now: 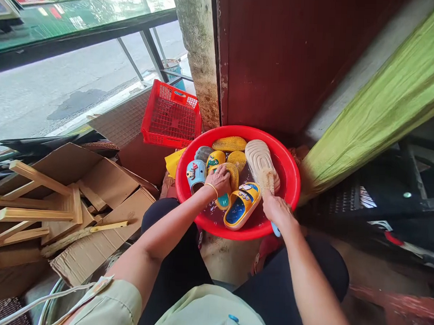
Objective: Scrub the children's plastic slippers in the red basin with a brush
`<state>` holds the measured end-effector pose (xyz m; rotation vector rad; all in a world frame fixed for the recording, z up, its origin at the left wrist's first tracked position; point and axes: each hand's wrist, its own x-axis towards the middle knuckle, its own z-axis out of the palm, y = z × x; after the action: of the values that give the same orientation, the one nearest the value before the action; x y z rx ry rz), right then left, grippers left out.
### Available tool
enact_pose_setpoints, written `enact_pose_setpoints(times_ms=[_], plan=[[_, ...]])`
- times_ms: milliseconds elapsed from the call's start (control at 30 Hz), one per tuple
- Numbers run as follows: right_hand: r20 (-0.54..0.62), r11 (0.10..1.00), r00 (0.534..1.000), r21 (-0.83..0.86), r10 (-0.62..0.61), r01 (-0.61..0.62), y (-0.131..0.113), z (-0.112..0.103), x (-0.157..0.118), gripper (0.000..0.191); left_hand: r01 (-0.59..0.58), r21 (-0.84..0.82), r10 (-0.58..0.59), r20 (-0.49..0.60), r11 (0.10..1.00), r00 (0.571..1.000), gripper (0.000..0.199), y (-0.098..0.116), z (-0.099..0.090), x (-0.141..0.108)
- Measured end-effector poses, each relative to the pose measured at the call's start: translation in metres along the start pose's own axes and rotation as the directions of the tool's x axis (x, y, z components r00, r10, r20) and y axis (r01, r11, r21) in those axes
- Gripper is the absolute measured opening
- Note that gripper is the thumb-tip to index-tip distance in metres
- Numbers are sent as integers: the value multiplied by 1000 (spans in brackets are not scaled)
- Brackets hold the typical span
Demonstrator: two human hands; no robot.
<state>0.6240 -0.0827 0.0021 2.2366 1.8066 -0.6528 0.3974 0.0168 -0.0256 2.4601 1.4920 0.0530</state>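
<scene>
A red basin [292,186] between my knees holds water and several slippers. My left hand [219,179] has its fingers curled over a yellow slipper [232,175] with a textured sole, in the left half of the basin. My right hand [278,209] grips a scrub brush [269,180]; its pale bristles lie over a beige slipper [259,157] and a blue handle end shows below the palm. In front, between the hands, sits a yellow clog [242,206] with a blue inside. A light blue clog [196,173] rests left of my left hand.
A red plastic crate [172,116] stands behind the basin, beside a worn wall post. To the left lie cardboard [103,181], an upturned wooden stool [40,211] and a wooden-handled brush [110,226]. Green cloth [380,93] hangs at the right.
</scene>
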Motion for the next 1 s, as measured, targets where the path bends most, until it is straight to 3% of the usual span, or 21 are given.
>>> enact_pose_setpoints(times_ms=[100, 200, 367, 567, 667, 767, 867, 933, 1000], plan=[[26, 999, 999, -32, -39, 40, 12, -8, 6, 54, 22, -39, -17, 113, 999, 993, 23, -7, 8, 11], [38, 997, 997, -38, -62, 64, 20, -16, 14, 47, 120, -130, -106, 107, 984, 989, 17, -13, 4, 32], [63, 994, 993, -43, -96, 98, 19, -21, 21, 52, 220, -97, -229, -93, 971, 969, 38, -16, -9, 89], [101, 989, 988, -73, -118, 126, 23, -19, 31, 59, 377, -12, -376, 30, 926, 926, 98, 6, 14, 147], [100, 989, 988, -78, -116, 123, 27, -18, 35, 61, 406, -32, -405, 27, 913, 914, 103, 14, 32, 157], [118, 991, 987, -68, -110, 119, 29, -22, 34, 58, 383, -137, -389, -13, 913, 921, 89, 11, 42, 152], [111, 994, 991, -73, -79, 87, 30, -27, 32, 53, 293, -381, -359, -114, 877, 926, 89, 0, 37, 142], [80, 995, 995, -75, -63, 69, 30, -30, 30, 53, 95, -576, -296, -267, 812, 917, 94, -9, 24, 136], [51, 996, 997, -71, -56, 59, 28, -30, 28, 53, -157, -708, -242, -429, 689, 870, 97, -16, 3, 131]])
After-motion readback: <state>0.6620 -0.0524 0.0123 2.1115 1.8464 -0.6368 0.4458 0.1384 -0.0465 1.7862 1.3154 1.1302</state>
